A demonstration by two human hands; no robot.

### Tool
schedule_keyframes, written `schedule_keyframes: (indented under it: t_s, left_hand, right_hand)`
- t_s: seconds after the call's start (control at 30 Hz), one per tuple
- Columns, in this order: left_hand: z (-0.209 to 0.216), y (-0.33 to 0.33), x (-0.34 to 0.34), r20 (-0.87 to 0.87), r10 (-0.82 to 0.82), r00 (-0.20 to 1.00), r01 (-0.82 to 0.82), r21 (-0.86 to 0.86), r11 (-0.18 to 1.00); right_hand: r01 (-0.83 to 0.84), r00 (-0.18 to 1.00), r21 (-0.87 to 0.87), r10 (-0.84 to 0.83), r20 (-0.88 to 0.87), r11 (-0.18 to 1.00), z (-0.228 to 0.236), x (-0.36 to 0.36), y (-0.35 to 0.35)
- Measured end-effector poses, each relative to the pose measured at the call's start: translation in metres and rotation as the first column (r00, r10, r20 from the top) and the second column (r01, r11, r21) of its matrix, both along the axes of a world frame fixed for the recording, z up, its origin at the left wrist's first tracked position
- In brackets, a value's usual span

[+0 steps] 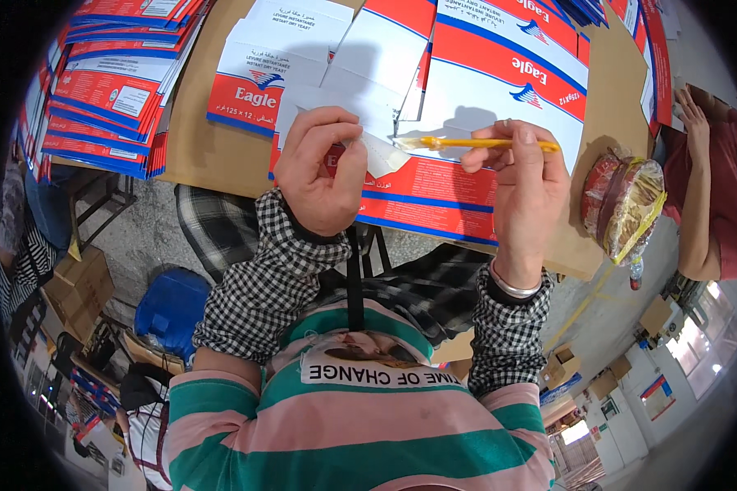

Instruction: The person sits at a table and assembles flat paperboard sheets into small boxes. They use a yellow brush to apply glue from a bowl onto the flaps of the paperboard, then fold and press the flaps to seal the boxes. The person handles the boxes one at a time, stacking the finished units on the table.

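Observation:
My left hand point(319, 168) pinches a white flap point(377, 151) of a flat red, white and blue carton blank point(434, 184) lying at the near edge of the table. My right hand point(524, 176) holds a thin yellow-handled brush point(483, 143) level, its bristle tip pointing left and touching the flap close to my left fingers. Both sleeves are black-and-white check. More flat blanks point(360, 57) of the same kind lie fanned out beyond the one I hold.
A tall stack of the same blanks point(110, 90) sits at the left on the brown cardboard-covered table point(205, 139). A plastic-wrapped bundle point(622, 204) lies at the right edge. Another person's arm point(700, 188) reaches in at far right. Boxes stand on the floor below.

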State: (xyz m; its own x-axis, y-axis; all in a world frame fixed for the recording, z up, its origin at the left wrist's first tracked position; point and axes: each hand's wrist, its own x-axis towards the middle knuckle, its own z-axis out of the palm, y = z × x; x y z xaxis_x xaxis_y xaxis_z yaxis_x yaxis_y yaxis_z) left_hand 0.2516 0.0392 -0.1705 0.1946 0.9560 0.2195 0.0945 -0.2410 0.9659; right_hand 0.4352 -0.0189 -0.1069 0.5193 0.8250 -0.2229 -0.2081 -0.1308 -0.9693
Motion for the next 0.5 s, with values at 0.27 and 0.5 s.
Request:
schedule_keyframes:
  t_s: [0.27, 0.5]
  left_hand:
    - [-0.0004, -0.0005, -0.0002, -0.002, 0.005, 1.0, -0.005, 0.0, 1.0]
    - [-0.0007, -0.0001, 0.0013, -0.008, 0.014, 1.0, -0.014, 0.033, 0.999]
  right_hand:
    - [-0.024, 0.997, 0.041, 0.021, 0.073, 0.999, 0.0023, 0.0016, 0.0014]
    - [-0.057, 0.993, 0.02, 0.055, 0.109, 0.998, 0.0046, -0.0014, 0.0028]
